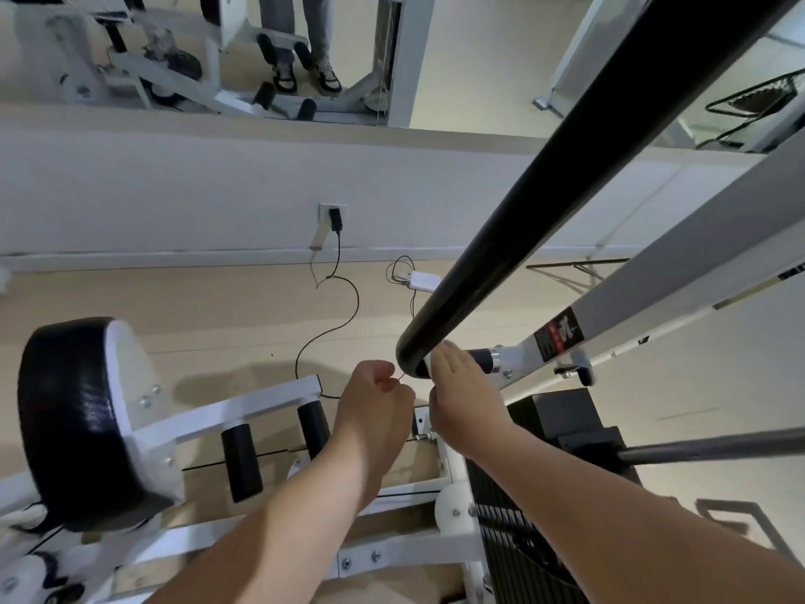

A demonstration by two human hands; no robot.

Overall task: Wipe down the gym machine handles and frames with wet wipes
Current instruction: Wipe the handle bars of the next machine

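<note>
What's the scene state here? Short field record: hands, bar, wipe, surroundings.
left hand: fingers curled, pinching something thin, too small to identify
right hand: fingers fairly straight, resting at the lower end of the black bar
wipe: a white bit shows under the right hand at the bar end; cannot confirm it is a wipe
frame: white frame runs beside the bar
pad: round black pad at lower left
floor: charger and cable by the wall

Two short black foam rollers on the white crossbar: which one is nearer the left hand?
The right-hand roller, partly overlapped by the left hand; the other roller stands clear, further left.
</note>
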